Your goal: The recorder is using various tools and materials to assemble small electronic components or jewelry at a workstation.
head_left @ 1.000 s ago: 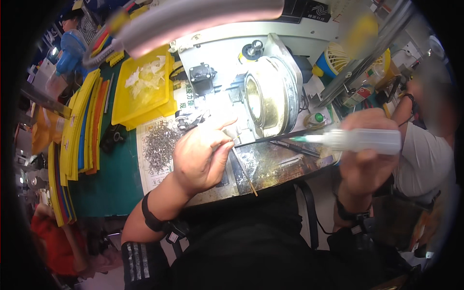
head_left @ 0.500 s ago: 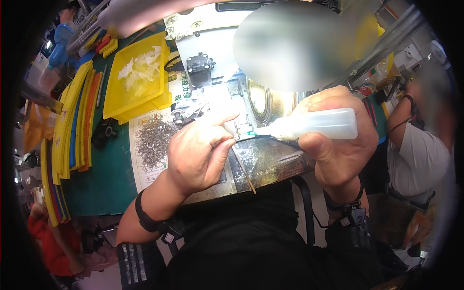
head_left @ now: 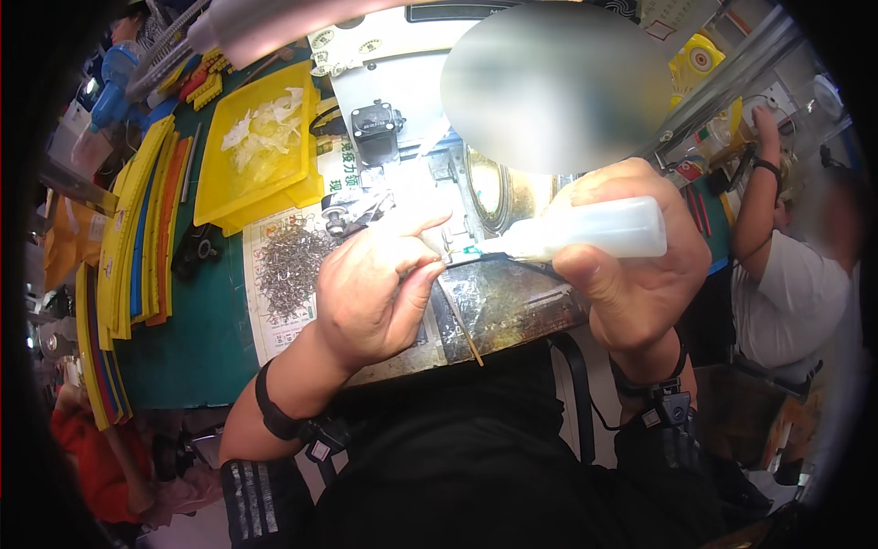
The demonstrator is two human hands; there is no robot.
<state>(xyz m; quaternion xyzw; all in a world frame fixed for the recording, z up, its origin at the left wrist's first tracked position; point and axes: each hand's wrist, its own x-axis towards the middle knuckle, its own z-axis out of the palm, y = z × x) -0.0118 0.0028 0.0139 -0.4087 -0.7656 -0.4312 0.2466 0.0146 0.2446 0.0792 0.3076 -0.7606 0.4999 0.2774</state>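
My right hand (head_left: 645,293) is wrapped round a translucent white squeeze bottle (head_left: 617,227), tilted almost level with its nozzle toward the left. A small green piece (head_left: 470,249) shows at the nozzle's tip, close to the fingers of my left hand (head_left: 370,297). Thumb and forefinger of that left hand are pinched together; whatever lies between them is too small and glare-washed to name. Just below the pinch, a thin stick (head_left: 465,334) slants over the bench edge. Left of my left hand lies a pile of small metal pieces (head_left: 291,270) on printed paper.
A yellow bin (head_left: 306,188) with pale translucent pieces stands on the green mat (head_left: 197,352). Yellow, blue and orange strips (head_left: 137,238) line the left side. A machine with a black block (head_left: 377,128) sits ahead. A person in a white shirt (head_left: 786,302) is at right.
My right hand and the bottle have shifted slightly left, bringing the nozzle nearer the left fingers. My left hand stays in place. The person at right has raised an arm.
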